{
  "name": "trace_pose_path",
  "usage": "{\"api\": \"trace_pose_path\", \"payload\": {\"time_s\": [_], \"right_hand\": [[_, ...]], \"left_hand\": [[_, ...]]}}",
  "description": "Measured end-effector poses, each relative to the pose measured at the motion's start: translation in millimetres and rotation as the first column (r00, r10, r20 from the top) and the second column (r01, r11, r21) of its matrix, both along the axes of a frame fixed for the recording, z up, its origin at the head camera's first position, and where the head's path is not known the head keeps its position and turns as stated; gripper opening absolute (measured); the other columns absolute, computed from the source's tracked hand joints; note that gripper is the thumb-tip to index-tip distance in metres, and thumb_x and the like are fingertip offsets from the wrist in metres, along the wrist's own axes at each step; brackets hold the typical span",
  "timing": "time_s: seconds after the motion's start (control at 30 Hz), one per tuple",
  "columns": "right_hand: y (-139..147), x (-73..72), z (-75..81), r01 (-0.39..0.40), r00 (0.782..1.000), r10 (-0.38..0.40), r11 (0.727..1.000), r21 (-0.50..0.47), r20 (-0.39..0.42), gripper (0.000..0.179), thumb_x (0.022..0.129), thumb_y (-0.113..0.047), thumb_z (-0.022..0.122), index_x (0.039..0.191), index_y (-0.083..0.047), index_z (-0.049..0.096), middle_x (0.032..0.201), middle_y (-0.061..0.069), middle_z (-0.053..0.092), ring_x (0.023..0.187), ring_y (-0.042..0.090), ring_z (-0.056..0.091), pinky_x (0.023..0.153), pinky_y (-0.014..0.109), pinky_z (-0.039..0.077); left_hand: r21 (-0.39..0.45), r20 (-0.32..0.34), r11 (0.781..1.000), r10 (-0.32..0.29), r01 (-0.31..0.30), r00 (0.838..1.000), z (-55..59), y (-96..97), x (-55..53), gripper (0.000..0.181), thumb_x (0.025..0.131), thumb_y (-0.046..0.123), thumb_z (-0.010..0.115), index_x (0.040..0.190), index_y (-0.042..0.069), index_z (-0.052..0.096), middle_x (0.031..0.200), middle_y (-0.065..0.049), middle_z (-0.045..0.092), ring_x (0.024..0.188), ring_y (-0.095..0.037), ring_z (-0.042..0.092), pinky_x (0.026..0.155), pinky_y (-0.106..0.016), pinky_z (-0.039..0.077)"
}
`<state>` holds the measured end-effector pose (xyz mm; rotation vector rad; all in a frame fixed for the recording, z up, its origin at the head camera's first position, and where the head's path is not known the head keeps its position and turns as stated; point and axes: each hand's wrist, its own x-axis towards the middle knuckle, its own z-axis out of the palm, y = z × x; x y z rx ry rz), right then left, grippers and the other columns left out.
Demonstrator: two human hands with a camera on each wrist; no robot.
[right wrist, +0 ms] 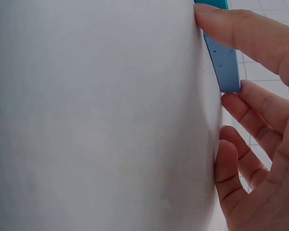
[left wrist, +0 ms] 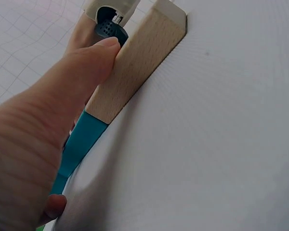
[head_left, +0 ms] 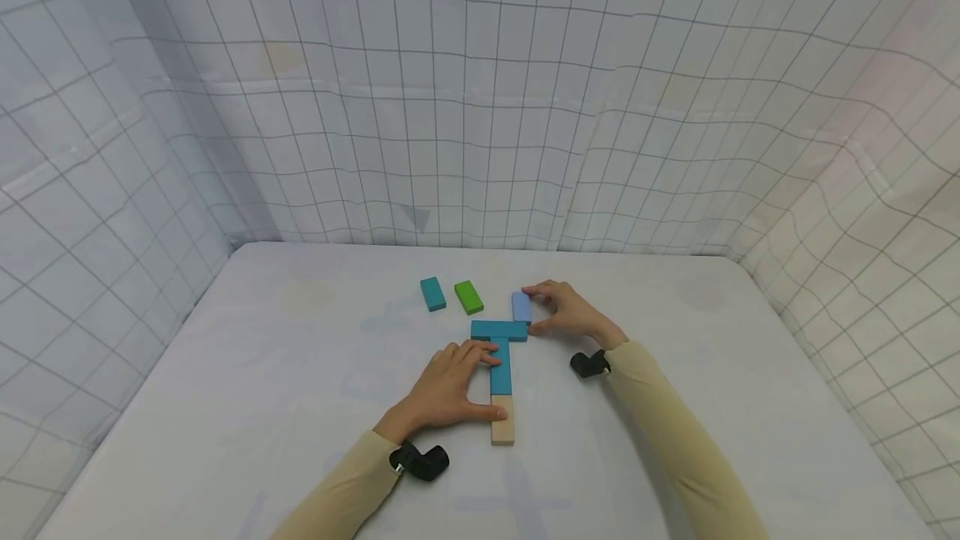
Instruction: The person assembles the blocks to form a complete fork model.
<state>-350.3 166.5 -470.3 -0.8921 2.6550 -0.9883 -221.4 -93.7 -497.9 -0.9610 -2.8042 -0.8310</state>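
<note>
Two teal blocks form a T: a crossbar (head_left: pixel 499 331) with a stem (head_left: pixel 500 373) below it. A natural wood block (head_left: pixel 502 430) continues the stem toward the person. My left hand (head_left: pixel 450 386) rests along the stem, fingertips on the teal part and thumb on the wood block. Against the far right end of the crossbar lies a light blue block (head_left: pixel 521 307). My right hand (head_left: pixel 570 311) is spread beside it, index fingertip at its far end. The right thumb (right wrist: pixel 231 24) touches where the light blue block meets the crossbar.
Beyond the crossbar, a green block (head_left: pixel 468 297) and another teal block (head_left: pixel 432 294) lie apart on the white table (head_left: pixel 300 407). White cloth walls (head_left: pixel 480 107) with a grid pattern surround the table. A black wrist camera (head_left: pixel 420 461) sits at the left cuff.
</note>
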Motion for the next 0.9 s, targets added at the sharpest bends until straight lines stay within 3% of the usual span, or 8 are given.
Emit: {"api": "trace_pose_path", "payload": {"time_s": [0.3, 0.5, 0.73, 0.9], "right_hand": [[0, 1.7, 1.2, -0.008, 1.0, 0.008, 1.0, 0.016, 0.003, 0.072, 0.073, -0.021, 0.082, 0.137, -0.007, 0.051, 0.129, 0.01, 0.051, 0.109, 0.027, 0.041, 0.093, 0.047, 0.033], [0, 3.2, 11.3, -0.019, 0.999, 0.017, 0.999, 0.05, 0.045, 0.078, 0.075, -0.017, 0.081, 0.142, -0.004, 0.043, 0.13, 0.012, 0.052, 0.113, 0.03, 0.044, 0.095, 0.048, 0.036], [-7, 7.3, 29.5, -0.037, 0.99, 0.024, 0.995, 0.092, 0.141, 0.07, 0.08, -0.009, 0.072, 0.143, -0.005, 0.042, 0.14, 0.017, 0.042, 0.124, 0.035, 0.039, 0.099, 0.051, 0.033], [-22, 8.1, 37.0, -0.041, 0.994, 0.036, 0.998, 0.052, 0.1, 0.06, 0.087, -0.015, 0.067, 0.141, -0.004, 0.044, 0.141, 0.015, 0.042, 0.126, 0.035, 0.039, 0.099, 0.051, 0.033]], "left_hand": [[0.003, -0.002, 1.0, -0.003, 0.003, 1.0, -0.3, -0.7, -0.1, 0.072, 0.073, 0.074, 0.06, 0.125, 0.024, 0.054, 0.139, 0.01, 0.039, 0.11, -0.016, 0.043, 0.09, -0.038, 0.036], [0.01, -0.014, 1.0, -0.004, 0.004, 1.0, -0.9, -0.5, -0.3, 0.073, 0.073, 0.074, 0.06, 0.125, 0.023, 0.054, 0.139, 0.01, 0.039, 0.109, -0.016, 0.043, 0.089, -0.037, 0.036], [0.018, -0.005, 1.0, -0.003, 0.003, 1.0, -0.2, -1.5, 0.3, 0.072, 0.073, 0.073, 0.061, 0.125, 0.023, 0.054, 0.139, 0.01, 0.039, 0.109, -0.015, 0.043, 0.088, -0.037, 0.036], [0.019, 0.004, 1.0, -0.003, 0.002, 1.0, 0.0, -1.1, 1.4, 0.072, 0.073, 0.073, 0.061, 0.125, 0.023, 0.054, 0.139, 0.009, 0.039, 0.108, -0.016, 0.043, 0.088, -0.038, 0.036]]}}
